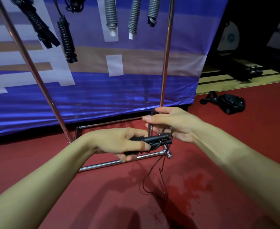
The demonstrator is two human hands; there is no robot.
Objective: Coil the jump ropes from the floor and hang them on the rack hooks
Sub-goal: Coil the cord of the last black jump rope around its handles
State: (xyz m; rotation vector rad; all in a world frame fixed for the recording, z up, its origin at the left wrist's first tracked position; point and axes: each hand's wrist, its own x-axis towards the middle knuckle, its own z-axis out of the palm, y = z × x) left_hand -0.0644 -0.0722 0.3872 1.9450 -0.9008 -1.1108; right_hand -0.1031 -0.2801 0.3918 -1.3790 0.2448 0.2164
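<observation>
My left hand [119, 142] grips the two black handles [155, 140] of a jump rope, held side by side and pointing right. A few turns of thin dark cord are wound around them near my fingers. My right hand [173, 124] pinches a loop of that cord [150, 128] just above the handles. The loose cord [154, 172] hangs down to the red floor. Several coiled ropes hang on the rack above: black ones [66, 37] at the left, grey ones [110, 12] at the middle.
The chrome rack stands right in front of me, with uprights [166, 52] and a base bar [112, 162] on the red floor. A blue banner [103, 95] hangs behind it. A black bag [226, 103] lies on the floor at the right.
</observation>
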